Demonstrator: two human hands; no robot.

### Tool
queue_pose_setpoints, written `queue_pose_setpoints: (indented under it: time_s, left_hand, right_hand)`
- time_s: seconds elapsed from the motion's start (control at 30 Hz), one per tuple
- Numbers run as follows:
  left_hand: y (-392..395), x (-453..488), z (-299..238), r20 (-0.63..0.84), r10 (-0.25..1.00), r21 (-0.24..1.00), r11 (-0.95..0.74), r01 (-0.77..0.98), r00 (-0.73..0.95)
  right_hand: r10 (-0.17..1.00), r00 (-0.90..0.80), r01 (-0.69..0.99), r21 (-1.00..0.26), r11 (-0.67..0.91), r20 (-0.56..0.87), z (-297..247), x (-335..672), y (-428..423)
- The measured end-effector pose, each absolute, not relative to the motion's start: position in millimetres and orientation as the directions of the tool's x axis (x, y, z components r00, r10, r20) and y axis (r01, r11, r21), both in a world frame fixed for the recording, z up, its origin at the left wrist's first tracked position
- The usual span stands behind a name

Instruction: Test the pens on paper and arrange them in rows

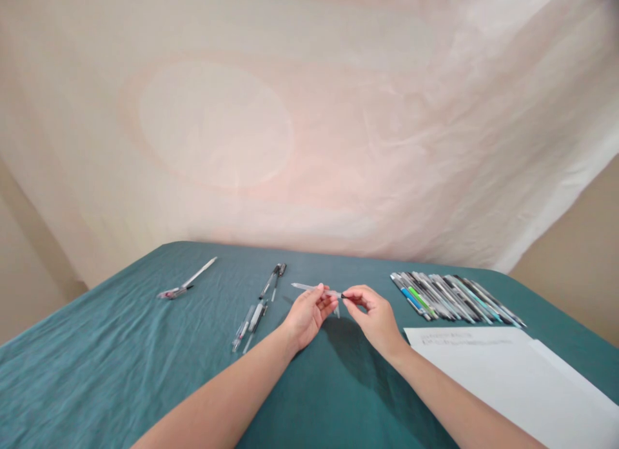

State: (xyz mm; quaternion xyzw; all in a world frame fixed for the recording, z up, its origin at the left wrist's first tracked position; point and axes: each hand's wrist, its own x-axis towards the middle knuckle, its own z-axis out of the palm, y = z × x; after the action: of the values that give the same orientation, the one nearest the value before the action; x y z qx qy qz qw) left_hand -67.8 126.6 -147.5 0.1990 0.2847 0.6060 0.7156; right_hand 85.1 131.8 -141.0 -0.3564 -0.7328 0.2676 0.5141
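In the head view, a clear, slim pen (304, 286) is held level above the table between both hands. My left hand (305, 315) is closed around its middle, palm partly turned up. At the pen's dark right end, my right hand (373, 317) pinches with thumb and fingertips. A small clear piece (337, 312) shows just below the pen, between the hands; I cannot tell whether it is held or lies on the cloth. Left of my hands lie black and clear pens (269, 281), with more clear pens and parts (250, 325) nearer me.
A green cloth (130, 359) covers the table. Many pens (447, 297) lie side by side at the right, behind white paper sheets (503, 378) bearing faint writing. At far left are a white stick-like item (202, 268) and a pinkish clear object (169, 294). Pale fabric (329, 126) hangs behind.
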Motion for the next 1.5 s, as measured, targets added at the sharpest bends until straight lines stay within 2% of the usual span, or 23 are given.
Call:
queue_pose_setpoints:
  time_s: [0.5, 0.67, 0.9, 1.03, 1.2, 1.5]
  left_hand:
    - [121.3, -64.0, -139.3, -0.139, 0.985, 0.650, 0.167, -0.741, 0.099]
    - [118.4, -59.7, -138.5, -0.123, 0.987, 0.648, 0.156, -0.745, 0.099]
    - [120.2, -58.1, -139.8, -0.155, 0.986, 0.637, 0.151, -0.756, 0.066]
    - [121.4, -58.4, -142.7, -0.166, 0.983, 0.640, 0.168, -0.750, 0.078]
    - [121.1, -58.7, -144.7, -0.149, 0.986, 0.668, 0.151, -0.728, 0.069]
    - [123.3, -61.4, -149.3, -0.152, 0.987, 0.737, 0.153, -0.658, 0.059]
  right_hand:
    - [0.838, -0.186, 0.286, -0.788, 0.546, 0.513, -141.6, 86.1, 129.1]
    - [0.815, -0.191, 0.344, -0.741, 0.577, 0.547, -139.7, 86.4, 127.2]
    - [0.771, -0.184, 0.343, -0.695, 0.632, 0.610, -143.7, 85.1, 128.5]
    - [0.720, -0.207, 0.395, -0.617, 0.681, 0.662, -146.9, 87.5, 130.1]
    - [0.667, -0.273, 0.433, -0.530, 0.729, 0.693, -148.8, 90.8, 131.3]
    - [0.638, -0.332, 0.439, -0.485, 0.756, 0.694, -149.6, 92.4, 131.3]
